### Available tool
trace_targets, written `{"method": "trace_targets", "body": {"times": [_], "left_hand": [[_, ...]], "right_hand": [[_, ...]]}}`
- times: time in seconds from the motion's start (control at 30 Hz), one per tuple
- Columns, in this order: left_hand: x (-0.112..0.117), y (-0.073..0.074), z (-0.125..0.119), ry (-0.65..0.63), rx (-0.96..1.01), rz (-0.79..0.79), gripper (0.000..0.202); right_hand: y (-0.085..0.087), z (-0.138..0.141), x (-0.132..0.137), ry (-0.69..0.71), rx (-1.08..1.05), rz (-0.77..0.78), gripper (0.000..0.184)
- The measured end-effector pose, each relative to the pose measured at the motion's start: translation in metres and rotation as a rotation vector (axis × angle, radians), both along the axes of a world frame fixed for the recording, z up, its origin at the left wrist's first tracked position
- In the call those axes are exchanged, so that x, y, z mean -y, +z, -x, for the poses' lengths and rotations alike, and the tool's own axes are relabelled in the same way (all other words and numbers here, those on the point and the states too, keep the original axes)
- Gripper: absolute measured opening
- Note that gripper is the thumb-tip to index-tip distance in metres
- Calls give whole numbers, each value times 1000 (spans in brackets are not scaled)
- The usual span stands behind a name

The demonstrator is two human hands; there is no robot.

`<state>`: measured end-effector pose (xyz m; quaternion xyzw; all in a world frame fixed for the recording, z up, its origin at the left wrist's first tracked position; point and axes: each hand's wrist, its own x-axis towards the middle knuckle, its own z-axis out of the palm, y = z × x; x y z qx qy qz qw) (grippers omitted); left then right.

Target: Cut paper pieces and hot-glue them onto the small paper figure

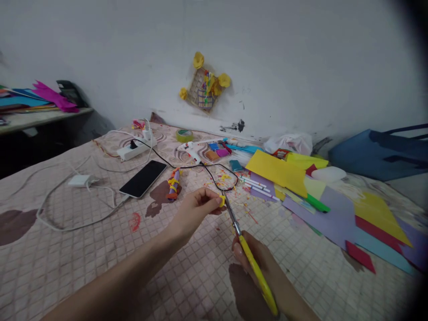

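Between the thumb and fingers of my left hand point(199, 207) is pinched a small yellow paper piece point(222, 201). My right hand point(256, 256) grips a pair of scissors point(251, 258) with yellow handles. Their metal blades point up and away, with the tips right beside the yellow piece. I cannot tell whether the blades touch it. Left of my left hand lies a small purple craft figure point(173, 183) with orange and yellow strips. Beyond my hands, tiny colourful paper scraps point(224, 179) are scattered on the patterned tablecloth point(110, 263).
A phone point(143, 179) on a cable, a charger point(80, 180) and a power strip point(136, 149) lie left. Further back are a glue gun point(189, 151) and a tape roll point(184, 135). Coloured sheets point(321, 214) and white sticks point(257, 185) spread right, near a blue bag point(371, 151).
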<state>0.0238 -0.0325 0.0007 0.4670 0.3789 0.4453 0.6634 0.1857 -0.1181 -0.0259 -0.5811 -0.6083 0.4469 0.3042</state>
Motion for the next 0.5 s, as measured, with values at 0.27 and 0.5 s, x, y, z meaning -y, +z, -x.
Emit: {"method": "trace_targets", "body": {"times": [0.27,0.5], "left_hand": [[2,-1,-2,67,-45,-66,16],[5,-2,-4,107,-30,-87,14]], "right_hand": [[-6,-1,-1,-28,125,-39,25],[-8,-1,-1,-26,102,-45,25]]}}
